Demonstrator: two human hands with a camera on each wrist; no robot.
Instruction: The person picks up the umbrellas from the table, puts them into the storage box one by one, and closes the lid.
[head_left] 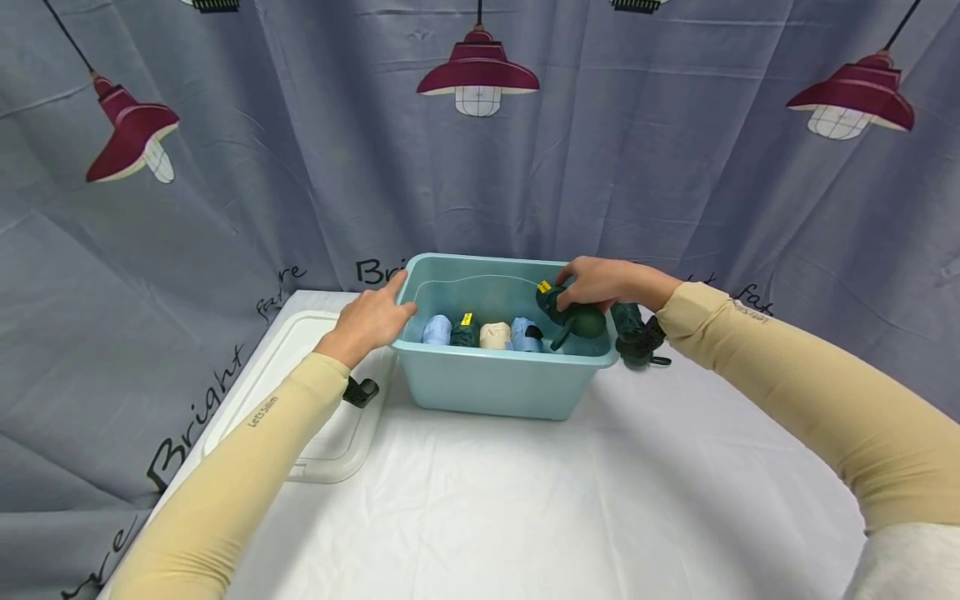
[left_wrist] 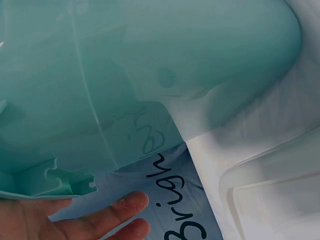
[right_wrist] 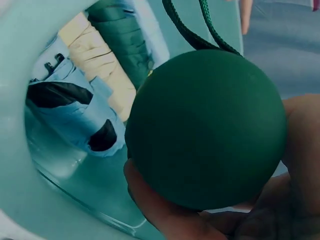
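Note:
My right hand [head_left: 609, 282] grips a folded dark green umbrella [head_left: 587, 323] over the right end of a teal bin [head_left: 487, 383]. The umbrella's round green end [right_wrist: 205, 130] and its wrist loop [right_wrist: 187, 30] face the right wrist view. At the bin's left rim is my left hand [head_left: 371, 321], index finger straight; its fingers [left_wrist: 125, 205] extend outside the rim. Inside the bin, a light blue umbrella [head_left: 437, 330], a dark green umbrella [head_left: 466, 333], a beige umbrella [head_left: 495, 336] and a light blue umbrella with black patches [head_left: 527, 335] form a row.
Just right of the bin, another folded dark green umbrella [head_left: 628, 320] lies on the white-covered table [head_left: 480, 508]. A white lid [head_left: 330, 442] lies flat to the left, partly under the left forearm. Behind the table hangs a grey-blue curtain [head_left: 337, 167] with printed lamps.

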